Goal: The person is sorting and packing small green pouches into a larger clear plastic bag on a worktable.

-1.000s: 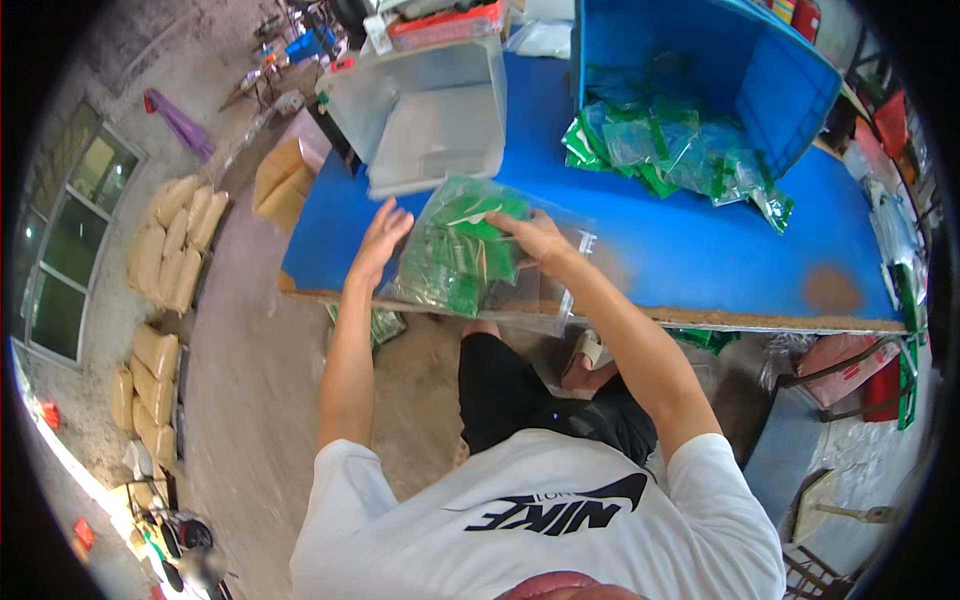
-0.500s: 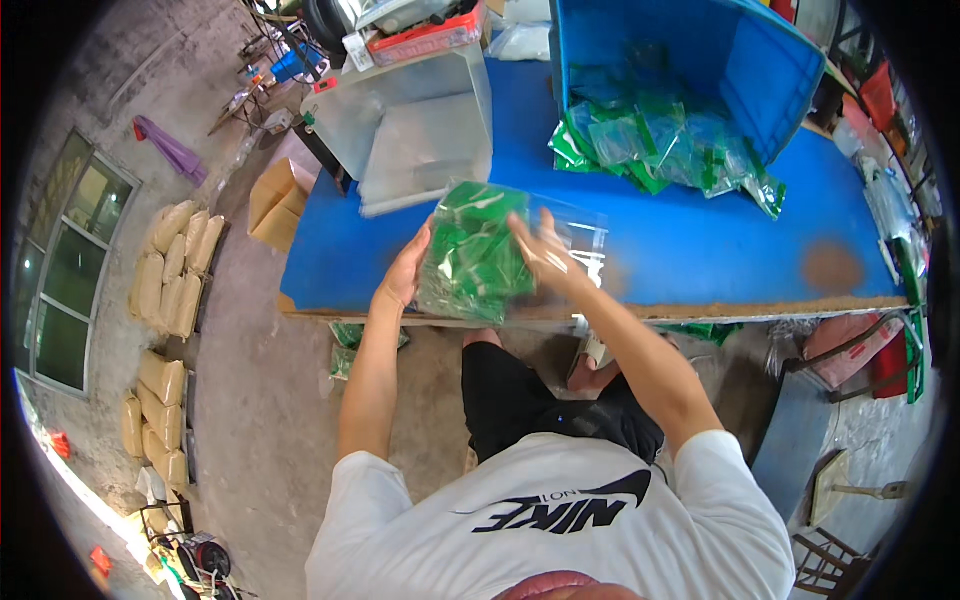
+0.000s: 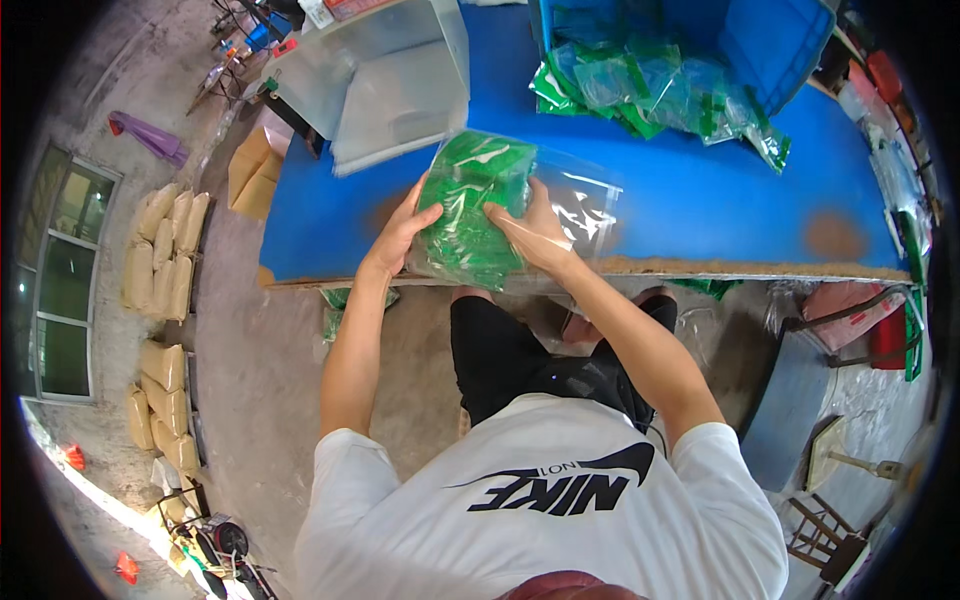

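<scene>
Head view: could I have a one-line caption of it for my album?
Left hand and right hand grip a clear bag of green packets at a blue table.

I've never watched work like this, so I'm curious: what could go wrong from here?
The clear bag with green packets inside is held at the blue table's near edge; if the left fingers or right fingers slip, it might drop to the floor.

The loose heap at the mouth of the tipped blue bin could slide further across the table if bumped.
</scene>
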The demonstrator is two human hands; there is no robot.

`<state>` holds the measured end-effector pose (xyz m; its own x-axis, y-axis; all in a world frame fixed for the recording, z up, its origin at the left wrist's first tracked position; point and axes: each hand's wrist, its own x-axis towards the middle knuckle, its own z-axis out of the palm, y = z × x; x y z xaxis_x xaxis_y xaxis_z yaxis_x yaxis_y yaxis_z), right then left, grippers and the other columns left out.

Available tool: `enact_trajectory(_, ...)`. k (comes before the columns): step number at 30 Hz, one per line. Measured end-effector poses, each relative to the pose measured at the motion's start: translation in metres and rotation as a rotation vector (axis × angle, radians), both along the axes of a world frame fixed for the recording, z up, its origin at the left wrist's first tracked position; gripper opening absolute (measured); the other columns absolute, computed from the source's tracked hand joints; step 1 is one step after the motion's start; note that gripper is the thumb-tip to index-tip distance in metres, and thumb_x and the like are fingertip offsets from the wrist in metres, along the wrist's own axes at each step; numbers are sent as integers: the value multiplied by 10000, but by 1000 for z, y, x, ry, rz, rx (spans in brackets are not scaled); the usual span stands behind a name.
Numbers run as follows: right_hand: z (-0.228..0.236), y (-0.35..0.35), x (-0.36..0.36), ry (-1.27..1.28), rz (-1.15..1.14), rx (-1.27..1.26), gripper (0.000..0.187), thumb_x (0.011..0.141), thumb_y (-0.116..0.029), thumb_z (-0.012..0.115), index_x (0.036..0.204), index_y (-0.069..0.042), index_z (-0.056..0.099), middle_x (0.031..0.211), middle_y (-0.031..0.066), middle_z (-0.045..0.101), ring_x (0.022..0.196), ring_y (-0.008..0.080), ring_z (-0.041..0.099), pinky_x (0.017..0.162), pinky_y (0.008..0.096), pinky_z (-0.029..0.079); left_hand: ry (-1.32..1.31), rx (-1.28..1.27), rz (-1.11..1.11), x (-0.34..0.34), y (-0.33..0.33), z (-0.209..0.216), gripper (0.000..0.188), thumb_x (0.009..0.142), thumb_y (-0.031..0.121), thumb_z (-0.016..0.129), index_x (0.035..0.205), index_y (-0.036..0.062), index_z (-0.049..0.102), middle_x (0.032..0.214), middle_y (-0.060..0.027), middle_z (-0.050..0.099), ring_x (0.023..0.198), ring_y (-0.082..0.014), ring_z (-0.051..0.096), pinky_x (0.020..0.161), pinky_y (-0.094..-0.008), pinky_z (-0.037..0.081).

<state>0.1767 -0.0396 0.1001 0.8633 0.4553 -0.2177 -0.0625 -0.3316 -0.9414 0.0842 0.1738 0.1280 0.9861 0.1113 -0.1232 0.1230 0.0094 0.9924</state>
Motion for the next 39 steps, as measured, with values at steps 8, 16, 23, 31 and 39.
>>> enact_trajectory(8,-25,-1,-13,60,-154,497,877,855,-369,779,1453,49,293,989,196,671,931,221,635,784,323,510,-49,260,138,-21,-13,-9,1002,776,164,813,1555,-8,208,1541,-182,348,1429,-266,340,1164,-365,278)
enact_trajectory(16,-54,-8,4,-166,-166,498,773,872,-308,782,1420,19,347,1119,189,656,996,202,628,821,315,512,-19,360,-99,-31,5,-15,1154,701,151,836,1578,17,98,1580,-196,272,1480,-293,244,1200,-371,197)
enact_trajectory(23,-31,-28,18,250,30,609,737,943,-188,692,1513,-2,261,1149,163,653,1003,182,637,846,315,529,6,251,36,-17,-18,-15,731,1003,361,564,1538,-25,250,1557,-199,333,1464,-272,282,1187,-360,224)
enact_trajectory(31,-15,-42,8,-66,-89,478,728,953,-175,654,1514,24,233,799,53,623,684,94,544,618,252,444,-90,367,11,-12,-15,-23,694,1030,408,511,1524,-26,291,1537,-198,373,1436,-269,336,1163,-357,276)
enact_trajectory(39,-15,-29,6,-116,19,447,734,944,-172,659,1527,-30,238,701,42,582,593,68,480,528,260,377,92,250,-3,-17,-9,-23,864,922,449,667,1548,12,262,1538,-186,378,1432,-297,340,1170,-391,264)
